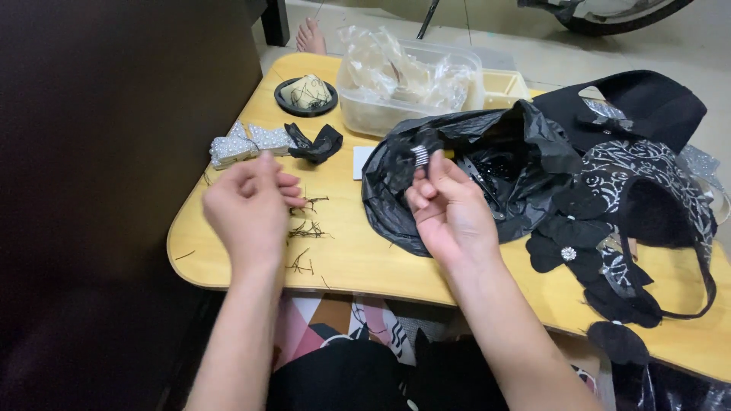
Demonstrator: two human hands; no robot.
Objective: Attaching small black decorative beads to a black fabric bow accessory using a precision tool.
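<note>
My right hand (449, 209) pinches a small black-and-white striped piece (420, 155) between thumb and fingertips, just in front of an open black plastic bag (487, 164). My left hand (250, 209) hovers over the left part of the yellow wooden table (358, 262), fingers loosely curled, thumb and forefinger close together; whether anything thin is between them I cannot tell. Several black thread scraps (304, 228) lie on the table just right of the left hand.
A silver beaded bow (247, 142), a black ribbon bow (316, 142), a black dish with a pale lump (306, 94) and a clear plastic tub (407, 80) stand at the back. Black fabric pieces with silver patterns (632, 198) cover the right side. A dark wall is left.
</note>
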